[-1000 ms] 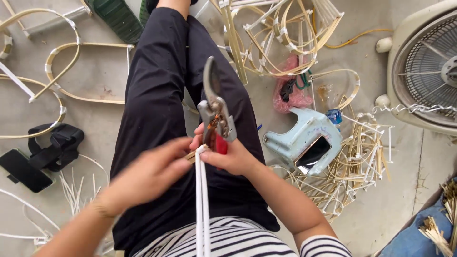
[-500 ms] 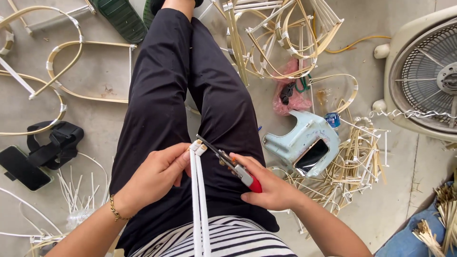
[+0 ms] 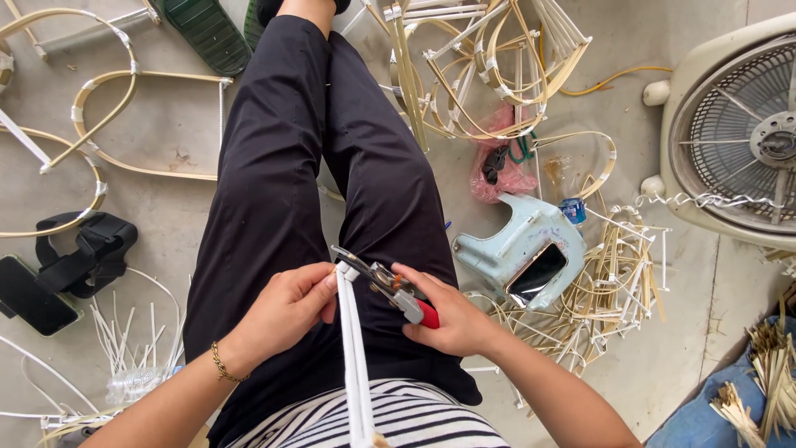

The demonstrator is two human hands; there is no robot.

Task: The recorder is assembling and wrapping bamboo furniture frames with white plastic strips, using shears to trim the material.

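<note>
My left hand pinches the top end of a pair of white strips that run down over my lap towards the camera. My right hand grips pliers with red handles; their metal jaws close on the tip of the strips right beside my left fingertips. Both hands rest above my black trousers, with my legs stretched out on the concrete floor.
Bent cane hoops lie at the left, and a tangle of cane frames at the top. A pale blue stool with a phone on it stands to the right. A floor fan is far right. A black strap lies at the left.
The pliers swung down from upright to lie across my lap with their jaws at the strip tip. My right hand moved lower right; my left hand kept hold of the strips.
</note>
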